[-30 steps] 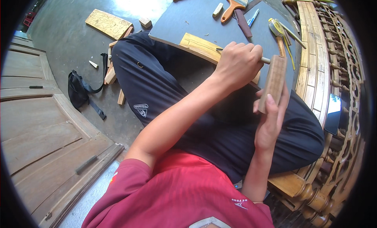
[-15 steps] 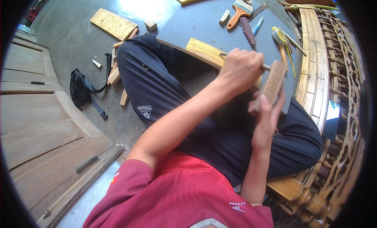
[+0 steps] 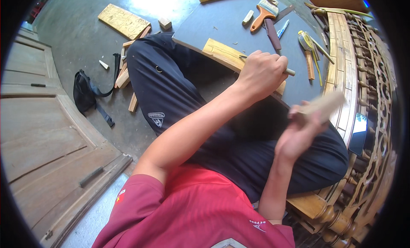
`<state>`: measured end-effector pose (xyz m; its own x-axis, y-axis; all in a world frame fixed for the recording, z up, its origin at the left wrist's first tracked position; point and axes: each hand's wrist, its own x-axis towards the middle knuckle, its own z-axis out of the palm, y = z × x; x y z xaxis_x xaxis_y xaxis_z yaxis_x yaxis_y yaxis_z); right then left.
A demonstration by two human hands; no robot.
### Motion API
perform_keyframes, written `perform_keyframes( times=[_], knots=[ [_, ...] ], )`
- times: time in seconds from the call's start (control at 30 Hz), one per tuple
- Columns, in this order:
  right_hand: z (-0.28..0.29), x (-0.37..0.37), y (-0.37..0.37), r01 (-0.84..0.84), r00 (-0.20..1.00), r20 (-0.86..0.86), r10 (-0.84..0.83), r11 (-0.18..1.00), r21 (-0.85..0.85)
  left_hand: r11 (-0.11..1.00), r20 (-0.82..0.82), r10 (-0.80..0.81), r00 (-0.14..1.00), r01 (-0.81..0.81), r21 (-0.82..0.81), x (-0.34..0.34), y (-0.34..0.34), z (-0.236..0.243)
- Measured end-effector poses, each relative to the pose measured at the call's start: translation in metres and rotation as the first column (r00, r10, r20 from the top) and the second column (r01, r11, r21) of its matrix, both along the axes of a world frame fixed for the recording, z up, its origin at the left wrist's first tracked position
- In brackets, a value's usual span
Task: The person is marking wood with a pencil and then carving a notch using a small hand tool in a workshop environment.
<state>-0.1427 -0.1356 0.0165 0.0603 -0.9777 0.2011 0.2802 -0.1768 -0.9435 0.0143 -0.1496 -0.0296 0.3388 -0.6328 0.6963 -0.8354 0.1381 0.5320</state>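
My left hand [image 3: 261, 73] is closed in a fist around a chisel [image 3: 290, 72]. The rounded butt of the tool sticks out on the right of the fist, and its thin metal tip shows on the left, at a yellowish wooden board [image 3: 222, 51]. That board lies along the near edge of the dark grey tabletop [image 3: 198, 28], partly hidden under my left hand. In my right hand [image 3: 297, 137] a wooden block [image 3: 324, 107] is gripped, smeared by motion. It is raised over my right thigh, apart from the chisel.
On the tabletop lie an orange-handled paintbrush [image 3: 261, 18], a brown-handled saw [image 3: 272, 34], a blue pen [image 3: 282, 29], and a yellow tape measure [image 3: 305, 41]. A carved wooden bench [image 3: 337, 77] stands at right, with a phone [image 3: 358, 135] on it. Wood offcuts and a black bag [image 3: 85, 92] lie on the floor.
My right hand has swung the wooden block away from the chisel's butt, to the right and toward me. My left hand keeps the chisel at nearly the same place.
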Motion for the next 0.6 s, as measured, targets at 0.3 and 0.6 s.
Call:
perform_keyframes(
  times=[0.3, 0.6],
  knots=[
    [0.002, -0.010, 0.006, -0.223, 0.963, -0.120, 0.241, 0.964, 0.143, 0.999, 0.013, 0.032, 0.999, -0.033, 0.036, 0.004, 0.003, 0.000],
    [-0.002, -0.001, 0.012, -0.326, 0.874, -0.331, 0.357, 0.934, 0.145, 0.997, 0.035, 0.044, 0.998, -0.046, 0.059, 0.009, 0.004, -0.002]
  ],
)
